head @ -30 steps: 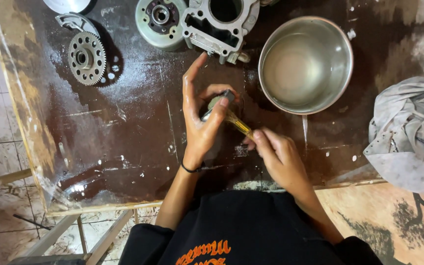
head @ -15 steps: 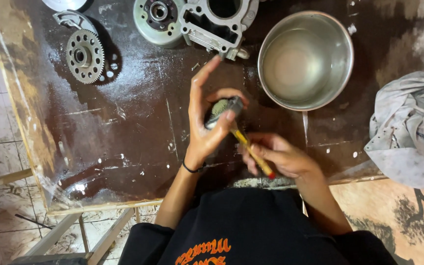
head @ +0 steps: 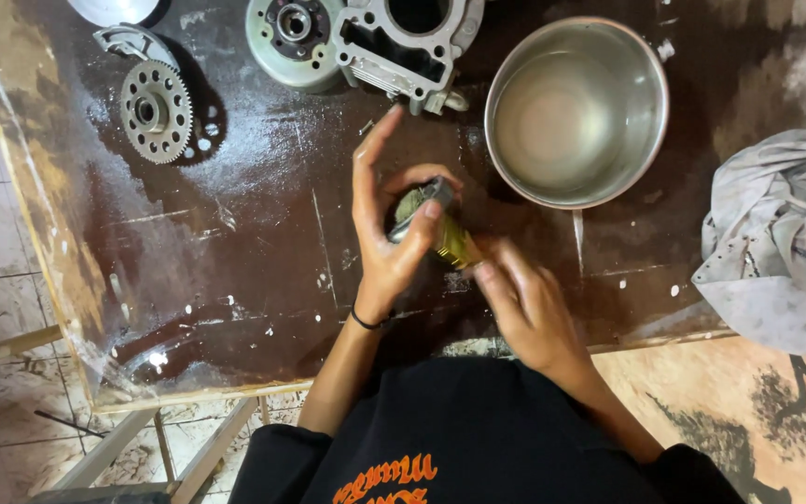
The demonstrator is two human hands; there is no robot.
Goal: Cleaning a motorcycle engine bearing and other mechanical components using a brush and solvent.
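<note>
Here, the step in hand looks like scrubbing a small metal part [head: 419, 207] with a brass-bristled brush [head: 456, 244]. The part sits at the middle of the frame, raised above the dark wet desk [head: 235, 280], not resting on it.

Left hand [head: 386, 238]: clamped on the part, thumb and middle fingers wrapped round it, index finger stuck out straight toward 12 o'clock. Palm faces 3 o'clock. A thin dark band sits on the wrist, and the forearm runs down toward 6 o'clock.

Right hand [head: 526, 303]: closed round the brush handle, coming in from 5 o'clock, bristle end pressed against the part's lower side. Knuckles up, fingers curled; the handle itself is mostly hidden.

Around them: a steel bowl [head: 576, 112] holding cloudy liquid at 1 o'clock of the hands, near but apart. An engine casing [head: 403, 47] and a round hub-like piece [head: 293, 35] lie at 12 o'clock by the far edge. A toothed gear [head: 156, 110] lies at 10 o'clock, well apart. A crumpled grey rag [head: 781, 243] lies at 3 o'clock over the desk's edge.

Judgement: cleaning is mid-way. The next move likely calls for turning the part in the left grip to offer an unbrushed face, keeping the hold firm because the part is probably slippery.
</note>
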